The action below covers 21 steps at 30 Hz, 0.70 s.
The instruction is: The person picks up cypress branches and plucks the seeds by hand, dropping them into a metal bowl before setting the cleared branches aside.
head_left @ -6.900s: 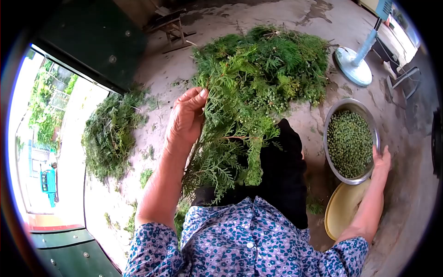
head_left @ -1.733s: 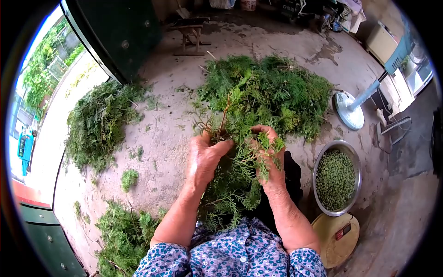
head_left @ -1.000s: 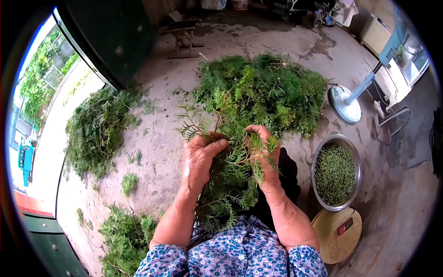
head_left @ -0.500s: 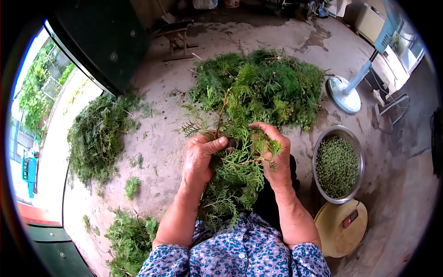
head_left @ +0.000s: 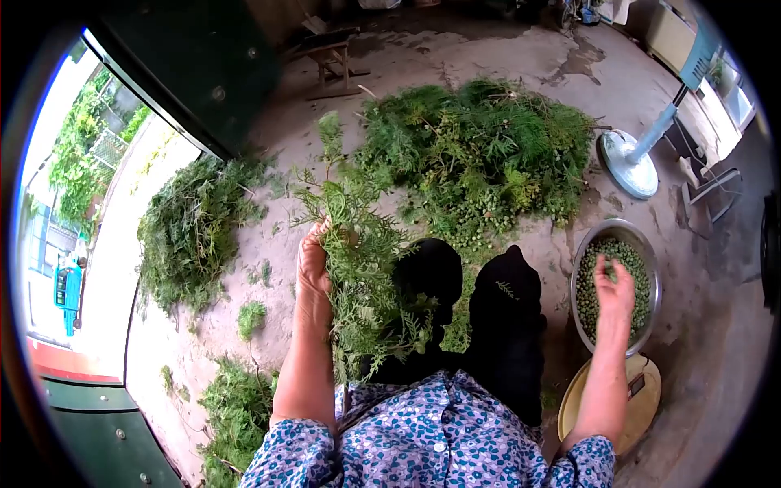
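Observation:
A leafy green branch (head_left: 366,268) is gripped in my left hand (head_left: 316,260), its sprays hanging over my left knee. My right hand (head_left: 614,290) is over the metal bowl (head_left: 653,305) on my right, fingers bent and thumb near them. Small round green cones (head_left: 600,248) fill much of that bowl. Whether anything is between my right fingertips is too small to tell. Ahead of my knees lies a large heap of green branches (head_left: 480,154).
More branches lie in a heap (head_left: 195,232) at left and another (head_left: 232,419) at lower left. A yellow round lid or stool (head_left: 573,398) is below the bowl. A fan stand (head_left: 630,167) and a wooden stool (head_left: 327,57) stand farther off.
My right hand has left the branch and moved right, over the bowl. My left hand has shifted left with the branch, uncovering my knees.

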Available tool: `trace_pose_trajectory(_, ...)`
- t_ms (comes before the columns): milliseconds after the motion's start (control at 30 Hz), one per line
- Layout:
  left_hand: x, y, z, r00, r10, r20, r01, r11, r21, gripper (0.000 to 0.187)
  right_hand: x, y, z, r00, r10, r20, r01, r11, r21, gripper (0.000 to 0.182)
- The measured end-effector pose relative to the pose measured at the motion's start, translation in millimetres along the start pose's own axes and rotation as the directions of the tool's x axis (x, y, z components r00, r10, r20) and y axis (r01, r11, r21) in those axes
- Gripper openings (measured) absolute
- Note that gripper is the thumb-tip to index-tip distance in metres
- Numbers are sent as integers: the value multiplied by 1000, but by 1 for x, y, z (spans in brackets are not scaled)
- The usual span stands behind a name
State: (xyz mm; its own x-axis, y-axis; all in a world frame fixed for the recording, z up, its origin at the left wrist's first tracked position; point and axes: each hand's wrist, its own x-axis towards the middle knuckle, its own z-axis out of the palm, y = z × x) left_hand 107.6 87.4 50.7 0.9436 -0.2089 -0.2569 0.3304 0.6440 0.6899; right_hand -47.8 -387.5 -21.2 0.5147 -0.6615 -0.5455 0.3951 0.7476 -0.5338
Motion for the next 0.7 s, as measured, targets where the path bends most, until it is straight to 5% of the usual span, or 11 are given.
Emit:
trace_pose_trajectory(167, -10, 6, 23, 983, -40, -181, 43, 999, 9, 14, 21, -70, -35, 938, -347, -8, 343, 930, -134, 28)
trace_pose_trajectory(367, -3, 2, 15, 987, -17, -160, 35, 994, 107, 14, 81, -132, -108, 884, -408, -227, 384, 912, -144, 39)
trace_pose_trajectory(400, -1, 1, 14, 988, -18, -156, 38, 991, 125, 14, 96, -146, -130, 855, -497, -146, 309, 715, -627, 39)
trace_pose_trajectory(433, -1, 1, 14, 988, -20, -151, 41, 990, 138, 15, 114, -161, -161, 846, -533, -28, 165, 311, -936, 39)
trace_pose_trajectory(533, -2, 2, 11, 997, -25, -66, 33, 991, 128, 12, 88, -160, -155, 823, -547, 152, 268, 139, -953, 43)
trace_pose_trajectory(567, -3, 1, 6, 1000, -3, -9, 4, 991, 137, 11, 86, -157, -152, 834, -551, -3, 396, 603, -692, 43)
trace_pose_trajectory(600, -2, 0, -1, 999, 18, 50, -25, 989, 143, 11, 80, -154, -146, 870, -475, -135, 442, 871, -217, 43)
trace_pose_trajectory(667, -1, 0, 3, 999, 44, 22, -47, 983, 178, 12, 33, -142, -99, 835, -545, -80, 464, 774, -431, 39)
trace_pose_trajectory(700, 0, 0, 7, 996, 81, -38, -70, 970, 234, 13, 37, -145, -116, 768, -630, 117, 568, 583, -581, 42)
